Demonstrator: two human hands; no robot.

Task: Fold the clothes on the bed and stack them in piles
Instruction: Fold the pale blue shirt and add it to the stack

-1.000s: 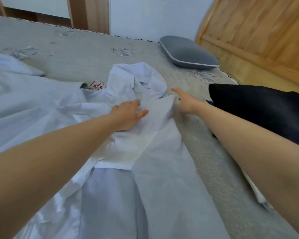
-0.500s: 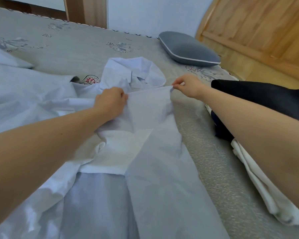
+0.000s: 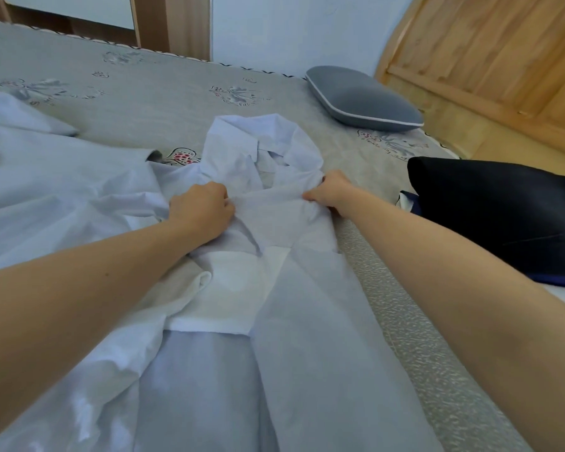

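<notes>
A white shirt (image 3: 274, 223) lies spread on the bed (image 3: 144, 102), its collar bunched at about 12 o'clock from the hands and its body running down toward 6 o'clock. The left hand (image 3: 200, 213) has its fingers curled into the cloth just below the collar; the right hand (image 3: 329, 191) pinches a fold of the same shirt close beside it, fingers closed on the fabric. Between the two hands the cloth is drawn into a short ridge.

At 9 o'clock, more pale clothes (image 3: 56, 190) lie rumpled and touch the shirt's left side, overlapping it under the left forearm. At 3 o'clock a dark garment (image 3: 503, 216) sits near the right forearm, apart from the shirt, with a strip of bare bed cover between them. At 1 o'clock a grey pillow (image 3: 362, 99) lies well beyond the collar, near the wooden headboard (image 3: 486, 60), which closes off the bed's right side. The bed's far edge runs across at 12 o'clock below a pale wall (image 3: 291, 27). Bare cover lies at 11 o'clock, between collar and far edge.
</notes>
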